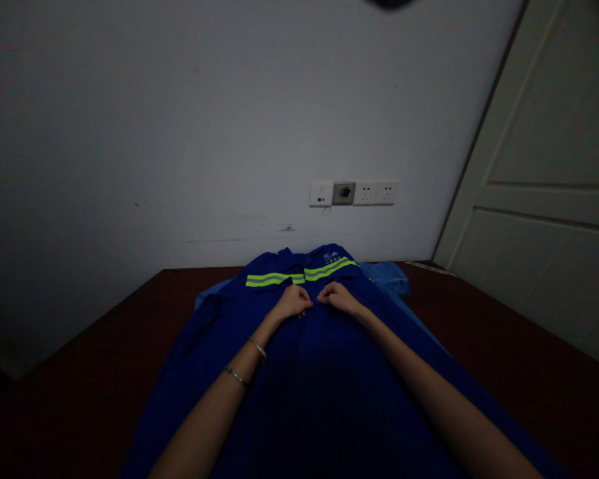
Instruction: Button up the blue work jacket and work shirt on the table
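A dark blue work jacket [319, 346] lies spread out with its collar toward the wall. Yellow-green reflective bands cross its chest, and white print shows near the collar on the right. My left hand [293, 301] pinches at the front opening, just below the bands. Close beside it, my right hand [338, 297] is also closed in a pinch at the same opening. The fingertips nearly meet over the jacket's middle; whatever small part of the front edge lies between them is too dark to make out. Two bracelets circle my left wrist.
Lighter blue cloth [387, 276] sticks out from under the jacket on both sides. The dark red-brown table [114, 332] reaches the pale wall, where a row of sockets [374, 193] is mounted. A panelled door [544, 193] stands at the right.
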`<control>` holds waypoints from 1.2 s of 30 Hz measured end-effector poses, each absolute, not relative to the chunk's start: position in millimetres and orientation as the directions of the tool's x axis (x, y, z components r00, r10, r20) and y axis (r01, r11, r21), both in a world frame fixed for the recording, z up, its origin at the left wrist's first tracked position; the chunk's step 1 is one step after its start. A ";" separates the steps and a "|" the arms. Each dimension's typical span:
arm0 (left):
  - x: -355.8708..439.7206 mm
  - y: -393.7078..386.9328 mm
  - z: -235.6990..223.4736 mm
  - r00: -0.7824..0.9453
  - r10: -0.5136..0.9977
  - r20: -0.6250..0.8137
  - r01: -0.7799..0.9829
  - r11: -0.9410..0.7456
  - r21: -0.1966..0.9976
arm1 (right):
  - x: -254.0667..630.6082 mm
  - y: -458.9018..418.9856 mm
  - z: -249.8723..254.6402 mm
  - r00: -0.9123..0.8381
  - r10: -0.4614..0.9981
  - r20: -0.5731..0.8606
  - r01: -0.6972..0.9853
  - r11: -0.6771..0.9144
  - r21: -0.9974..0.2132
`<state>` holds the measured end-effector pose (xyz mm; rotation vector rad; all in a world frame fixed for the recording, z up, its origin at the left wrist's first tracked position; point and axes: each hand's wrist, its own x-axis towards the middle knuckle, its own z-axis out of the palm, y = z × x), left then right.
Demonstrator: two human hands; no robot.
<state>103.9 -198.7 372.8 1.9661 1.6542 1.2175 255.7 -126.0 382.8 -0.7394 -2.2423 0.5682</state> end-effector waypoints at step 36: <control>123.4 -275.3 357.6 0.249 0.961 0.117 0.853 -0.275 0.444 | 308.1 -229.7 348.7 -0.627 0.593 0.506 0.463 0.805 -0.371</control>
